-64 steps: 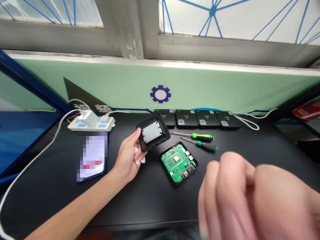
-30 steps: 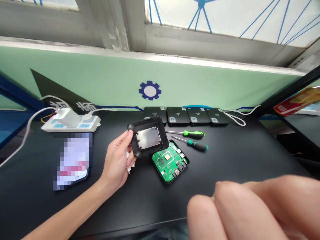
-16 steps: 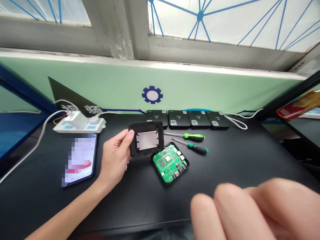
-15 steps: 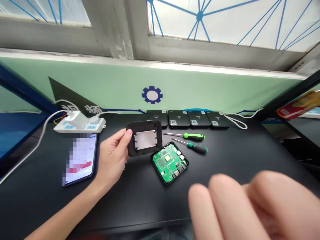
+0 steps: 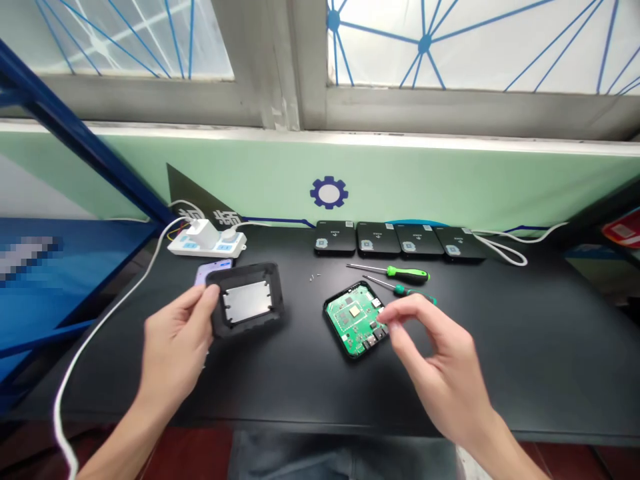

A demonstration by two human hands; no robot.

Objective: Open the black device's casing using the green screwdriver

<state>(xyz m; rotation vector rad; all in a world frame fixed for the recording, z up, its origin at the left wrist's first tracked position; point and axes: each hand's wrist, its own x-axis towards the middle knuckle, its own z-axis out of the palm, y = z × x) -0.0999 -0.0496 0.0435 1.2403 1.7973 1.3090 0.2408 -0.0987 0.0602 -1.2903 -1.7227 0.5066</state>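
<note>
My left hand (image 5: pixel 177 340) grips the side of a black plastic cover (image 5: pixel 277 293), raised over the desk with its inside facing me. A silver metal plate (image 5: pixel 247 301) sits in the middle of that cover. To its right, an open black case with a green circuit board (image 5: pixel 350 323) lies flat on the desk. My right hand (image 5: pixel 440 353) is at the board's right edge, thumb and forefinger drawn together in a pinch. Whether those fingertips touch the case or hold something small cannot be made out. Several tiny screws (image 5: pixel 314 277) lie behind the board.
Behind the board are a light green screwdriver (image 5: pixel 407 274) and a dark green screwdriver (image 5: pixel 400 290). Several black boxes (image 5: pixel 335 239) line the wall. A white power strip (image 5: pixel 207 248) stands at the back left, a phone (image 5: pixel 213 270) partly behind the cover. A white cable (image 5: pixel 103 310) hangs at left.
My right hand has gone from close before the camera to the board's right edge. The cover in my left hand has moved left, away from the board, uncovering the screws. The view has shifted.
</note>
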